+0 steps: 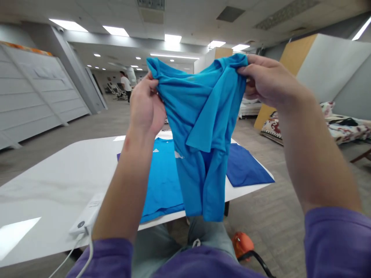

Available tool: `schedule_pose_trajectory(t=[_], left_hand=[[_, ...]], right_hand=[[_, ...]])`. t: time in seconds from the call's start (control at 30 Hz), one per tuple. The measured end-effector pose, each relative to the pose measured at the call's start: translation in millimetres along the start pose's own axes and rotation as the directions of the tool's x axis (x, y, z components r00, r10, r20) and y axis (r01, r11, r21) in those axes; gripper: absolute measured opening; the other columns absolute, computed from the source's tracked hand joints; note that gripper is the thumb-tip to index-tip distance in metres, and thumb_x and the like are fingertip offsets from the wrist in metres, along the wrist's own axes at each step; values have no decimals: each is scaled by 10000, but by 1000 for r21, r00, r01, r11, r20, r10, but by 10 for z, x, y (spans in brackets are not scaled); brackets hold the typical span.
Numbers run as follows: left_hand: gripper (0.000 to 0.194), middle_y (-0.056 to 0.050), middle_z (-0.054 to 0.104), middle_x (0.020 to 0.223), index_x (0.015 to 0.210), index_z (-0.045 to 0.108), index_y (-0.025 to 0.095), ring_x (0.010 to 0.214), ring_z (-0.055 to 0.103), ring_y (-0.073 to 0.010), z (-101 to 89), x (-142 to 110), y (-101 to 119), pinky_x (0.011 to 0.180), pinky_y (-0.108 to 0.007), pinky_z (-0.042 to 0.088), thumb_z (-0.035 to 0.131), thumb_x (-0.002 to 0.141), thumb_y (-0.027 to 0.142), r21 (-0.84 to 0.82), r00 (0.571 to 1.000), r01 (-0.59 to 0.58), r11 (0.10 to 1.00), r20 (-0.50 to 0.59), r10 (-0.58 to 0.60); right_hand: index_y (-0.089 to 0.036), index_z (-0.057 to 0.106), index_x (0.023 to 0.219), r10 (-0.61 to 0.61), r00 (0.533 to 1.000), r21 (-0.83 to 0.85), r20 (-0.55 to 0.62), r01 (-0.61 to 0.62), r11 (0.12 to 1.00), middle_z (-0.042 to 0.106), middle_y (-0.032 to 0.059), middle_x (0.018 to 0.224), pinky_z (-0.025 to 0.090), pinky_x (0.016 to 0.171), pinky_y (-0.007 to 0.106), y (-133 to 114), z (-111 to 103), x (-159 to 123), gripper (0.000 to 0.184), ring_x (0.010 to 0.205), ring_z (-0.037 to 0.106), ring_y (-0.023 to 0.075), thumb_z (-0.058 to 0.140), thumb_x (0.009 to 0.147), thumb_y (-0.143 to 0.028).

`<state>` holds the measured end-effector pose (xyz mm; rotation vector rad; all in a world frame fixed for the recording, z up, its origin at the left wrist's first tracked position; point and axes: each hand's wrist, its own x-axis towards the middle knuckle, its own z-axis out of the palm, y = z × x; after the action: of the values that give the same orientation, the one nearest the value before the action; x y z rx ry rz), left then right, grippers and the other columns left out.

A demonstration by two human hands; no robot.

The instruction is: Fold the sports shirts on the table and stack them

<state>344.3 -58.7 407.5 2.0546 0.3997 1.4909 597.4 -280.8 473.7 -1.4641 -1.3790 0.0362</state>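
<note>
A bright blue T-shirt (188,100) hangs in the air between my hands, its body partly folded and one sleeve drooping across the front. My left hand (147,102) pinches it at the upper left corner. At the upper right corner, my right hand (268,79) grips the cloth between thumb and fingers. Below and behind it, another light blue T-shirt (164,177) with small white marks lies flat on the white table (72,170). To its right is a folded dark blue garment (246,166), partly hidden by the hanging shirt.
A white power strip (88,212) with cables sits on the table's near left. An orange object (242,244) with a black hose or cable is on the floor. Beds with patterned covers (342,123) stand at the right. A person (126,85) is far behind.
</note>
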Motion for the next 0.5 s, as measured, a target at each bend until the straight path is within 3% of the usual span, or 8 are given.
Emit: schedule_pose_trajectory(t=[0.07, 0.17, 0.23, 0.27, 0.33, 0.43, 0.5], left_hand=[[689, -72, 671, 1383, 1394, 598, 148, 1436, 662, -414, -113, 153, 151, 1022, -507, 601, 185, 1211, 668, 114, 998, -63, 992, 6, 62], [670, -64, 669, 1282, 1378, 548, 100, 1370, 708, -421, -252, 217, 312, 983, -515, 571, 117, 1205, 583, 88, 993, -98, 991, 80, 91], [489, -70, 698, 1287, 1351, 536, 123, 1326, 739, -357, -370, 219, 332, 976, -469, 585, 382, 1196, 561, 23, 985, -116, 993, 127, 113], [428, -77, 715, 1311, 1340, 536, 150, 1299, 749, -311, -442, 217, 315, 975, -438, 604, 579, 1148, 530, -12, 982, -118, 993, 150, 119], [538, -81, 739, 1339, 1331, 541, 208, 1230, 751, -236, -599, 206, 235, 966, -392, 645, 887, 972, 411, -85, 973, -89, 992, 206, 105], [600, -74, 750, 1288, 1342, 543, 216, 1242, 746, -243, -802, 124, 50, 972, -403, 676, 946, 907, 309, -165, 952, 4, 986, 301, 46], [527, -87, 743, 1294, 1317, 562, 212, 1314, 730, -280, -885, 16, -81, 992, -430, 688, 912, 940, 322, -173, 960, 40, 984, 281, 10]], right_hand=[[-185, 671, 1424, 5, 1000, 44, 28, -6, 999, 757, -16, 972, 504, 697, 243, -211, 15, 79, 266, 690, 682, 51, 555, 1189, -232], [-157, 672, 1350, -59, 996, 65, 67, 54, 996, 785, 39, 1087, 549, 692, 252, -466, 165, 67, 356, 820, 760, 118, 499, 1228, -444], [-174, 720, 1275, -133, 989, 28, 63, 131, 991, 805, 54, 1148, 617, 749, 273, -590, 281, 29, 353, 908, 771, 150, 675, 1159, -504], [-193, 747, 1236, -168, 984, 1, 60, 169, 986, 814, 51, 1163, 644, 787, 279, -636, 325, 21, 290, 948, 773, 160, 791, 1101, -445], [-227, 787, 1178, -224, 971, -9, 80, 226, 974, 829, 41, 1179, 677, 877, 291, -690, 368, 48, 166, 1022, 780, 172, 871, 1038, -257], [-247, 809, 1163, -287, 950, 72, 119, 280, 957, 835, 18, 1161, 687, 977, 316, -690, 345, 201, 130, 1056, 789, 153, 708, 1130, -172], [-231, 801, 1138, -356, 932, 101, 63, 349, 932, 823, -7, 1082, 675, 948, 281, -666, 315, 323, 178, 993, 775, 111, 650, 1144, -134]])
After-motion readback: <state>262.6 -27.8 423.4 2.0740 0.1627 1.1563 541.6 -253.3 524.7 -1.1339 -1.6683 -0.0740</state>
